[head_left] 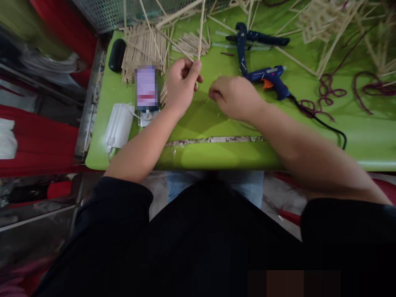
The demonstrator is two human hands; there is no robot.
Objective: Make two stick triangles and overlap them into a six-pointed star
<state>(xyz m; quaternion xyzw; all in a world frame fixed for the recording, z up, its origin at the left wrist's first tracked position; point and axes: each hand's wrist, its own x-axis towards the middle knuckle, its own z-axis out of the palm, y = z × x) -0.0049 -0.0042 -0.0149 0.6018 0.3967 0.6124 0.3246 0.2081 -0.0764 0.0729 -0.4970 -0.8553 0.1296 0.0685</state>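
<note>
My left hand is closed in a pinch on the lower end of a long thin wooden stick that rises toward the back of the green table. My right hand hovers just to the right of it, knuckles up, fingers curled under; what they hold, if anything, is hidden. A blue glue gun with an orange trigger lies just right of my right hand. Piles of short wooden sticks lie behind my left hand.
A phone stands left of my left hand, beside a white charger and a black case. A second dark blue glue gun lies farther back. Stick lattices and dark red cords cover the right side.
</note>
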